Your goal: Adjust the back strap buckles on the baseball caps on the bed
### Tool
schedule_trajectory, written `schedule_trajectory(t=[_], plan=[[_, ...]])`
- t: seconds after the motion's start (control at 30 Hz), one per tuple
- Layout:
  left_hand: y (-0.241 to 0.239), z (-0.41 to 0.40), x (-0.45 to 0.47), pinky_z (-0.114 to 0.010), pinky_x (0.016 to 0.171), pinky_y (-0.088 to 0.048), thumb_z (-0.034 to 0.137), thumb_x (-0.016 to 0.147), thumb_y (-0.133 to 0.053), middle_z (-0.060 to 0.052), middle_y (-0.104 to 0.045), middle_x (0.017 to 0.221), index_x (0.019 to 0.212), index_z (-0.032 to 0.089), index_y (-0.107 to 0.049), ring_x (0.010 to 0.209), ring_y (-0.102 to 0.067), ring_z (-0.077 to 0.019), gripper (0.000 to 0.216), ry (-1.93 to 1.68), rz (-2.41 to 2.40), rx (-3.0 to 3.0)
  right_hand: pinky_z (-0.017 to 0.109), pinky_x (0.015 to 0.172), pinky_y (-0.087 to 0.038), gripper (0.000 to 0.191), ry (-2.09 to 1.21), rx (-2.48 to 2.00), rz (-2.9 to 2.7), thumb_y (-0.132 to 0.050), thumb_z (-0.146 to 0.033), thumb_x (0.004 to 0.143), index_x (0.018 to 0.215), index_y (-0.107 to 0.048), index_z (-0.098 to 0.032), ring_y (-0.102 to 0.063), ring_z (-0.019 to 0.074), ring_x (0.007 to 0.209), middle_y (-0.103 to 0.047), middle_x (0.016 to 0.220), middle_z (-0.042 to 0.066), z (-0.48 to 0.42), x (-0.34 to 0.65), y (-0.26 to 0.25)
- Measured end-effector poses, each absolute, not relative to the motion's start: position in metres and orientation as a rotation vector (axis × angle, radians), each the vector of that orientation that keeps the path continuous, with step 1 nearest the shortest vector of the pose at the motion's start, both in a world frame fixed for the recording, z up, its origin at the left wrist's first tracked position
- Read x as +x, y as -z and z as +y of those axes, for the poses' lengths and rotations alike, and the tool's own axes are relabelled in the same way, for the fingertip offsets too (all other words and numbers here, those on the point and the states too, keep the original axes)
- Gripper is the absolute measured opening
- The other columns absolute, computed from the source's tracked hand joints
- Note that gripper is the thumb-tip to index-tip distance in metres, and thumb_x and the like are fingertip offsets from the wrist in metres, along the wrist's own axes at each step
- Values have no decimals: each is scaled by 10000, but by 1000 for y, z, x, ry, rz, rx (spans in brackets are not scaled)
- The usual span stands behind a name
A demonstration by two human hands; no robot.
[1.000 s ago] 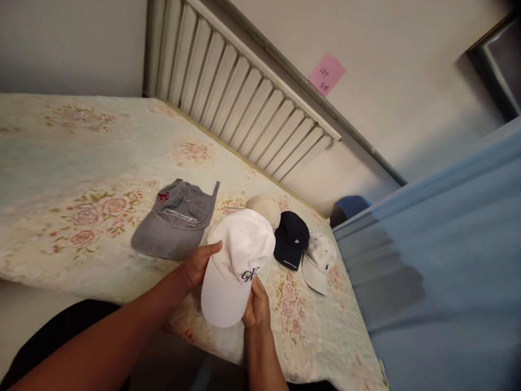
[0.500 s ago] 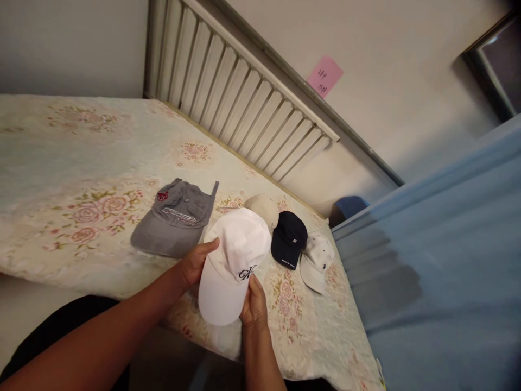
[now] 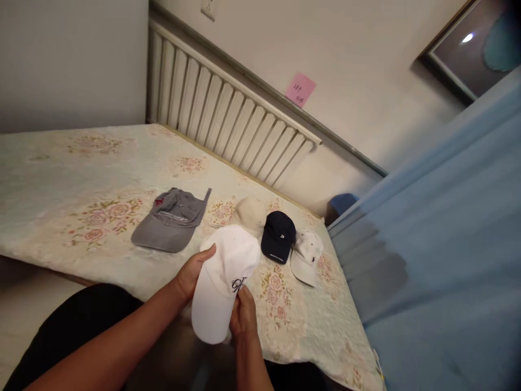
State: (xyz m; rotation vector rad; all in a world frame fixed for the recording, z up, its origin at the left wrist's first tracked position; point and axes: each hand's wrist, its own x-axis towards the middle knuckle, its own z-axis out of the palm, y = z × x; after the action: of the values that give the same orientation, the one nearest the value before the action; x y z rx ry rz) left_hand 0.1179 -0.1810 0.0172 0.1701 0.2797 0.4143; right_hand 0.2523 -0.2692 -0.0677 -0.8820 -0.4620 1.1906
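Between my two hands is a white baseball cap (image 3: 222,282) with black letters on its front, its brim pointing down toward me. My left hand (image 3: 193,271) grips its left edge, thumb on top and the other fingers hidden beneath. On the right edge near the lettering, my right hand (image 3: 244,312) is closed around the cap. A grey cap (image 3: 171,220) lies on the floral bed cover to the left. Behind the held cap sits a beige cap (image 3: 250,212), partly covered. A black cap (image 3: 279,236) and an off-white cap (image 3: 308,255) lie side by side at the right.
The bed (image 3: 142,149) has a flowered cover and stands against a wall with a white radiator (image 3: 228,103). A blue curtain (image 3: 427,260) hangs along the right side. A pink note (image 3: 300,89) is on the wall, and a framed picture (image 3: 476,49) hangs at upper right.
The white cap and both hands have moved slightly down and left in the view, the cap turning a little. The view itself has shifted. Both hands keep their hold.
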Motion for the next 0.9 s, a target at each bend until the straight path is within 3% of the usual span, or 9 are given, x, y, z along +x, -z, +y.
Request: schedule_trajectory(t=[0.4, 0.9], plan=[[-46, -236, 147, -484, 819, -513, 463, 850, -503, -204, -742, 891, 1292, 20, -518, 863, -698, -367, 626, -397, 340, 217, 358, 915, -507, 398, -1174, -809, -469, -649, -363, 816, 1128, -623, -118, -650, 222, 1041, -702, 1107, 119, -323, 254, 51], [-59, -281, 174, -452, 746, -544, 419, 862, -507, -188, -748, 862, 1266, 40, -544, 775, -712, -345, 555, -522, 405, 277, 361, 693, -560, 558, -1245, -980, -420, -704, -553, 714, 1064, -654, -121, -697, 232, 809, -739, 894, 137, -389, 279, 75]])
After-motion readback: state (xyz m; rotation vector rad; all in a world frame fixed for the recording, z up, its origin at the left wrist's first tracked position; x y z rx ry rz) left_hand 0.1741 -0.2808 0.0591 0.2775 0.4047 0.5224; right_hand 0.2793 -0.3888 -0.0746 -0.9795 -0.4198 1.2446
